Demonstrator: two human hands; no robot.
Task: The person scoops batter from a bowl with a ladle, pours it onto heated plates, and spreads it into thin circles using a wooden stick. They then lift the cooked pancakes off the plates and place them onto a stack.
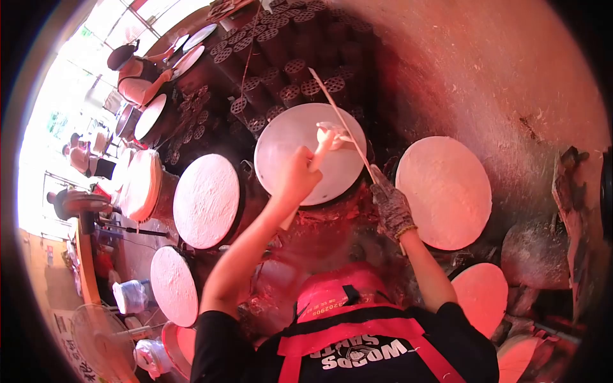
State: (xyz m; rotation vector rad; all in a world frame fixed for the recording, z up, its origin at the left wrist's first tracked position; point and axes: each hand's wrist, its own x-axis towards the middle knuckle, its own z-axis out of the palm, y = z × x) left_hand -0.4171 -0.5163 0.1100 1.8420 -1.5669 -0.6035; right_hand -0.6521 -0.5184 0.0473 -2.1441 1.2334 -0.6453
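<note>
My bare left hand [297, 175] is closed around a pale-handled tool with a bunched, whitish head [333, 136]. Its kind I cannot make out. The head is over a round griddle [278, 137] with a pale grey surface; whether it touches is unclear. A patterned work glove covers my right hand [391, 205], which grips a long thin stick [338, 110]. The stick slants up and left across the griddle's right side. To the left and right of the griddle are a round pan with a white, wrinkled sheet [206, 201] and another with a smoother pale sheet [444, 193].
Perforated coal briquettes [295, 67] are stacked behind the griddle. More round pale sheets lie at lower left [174, 286] and lower right [482, 300]. A fan [102, 341] stands at far left. A co-worker [135, 76] handles round pans at upper left. A wall [511, 76] rises at right.
</note>
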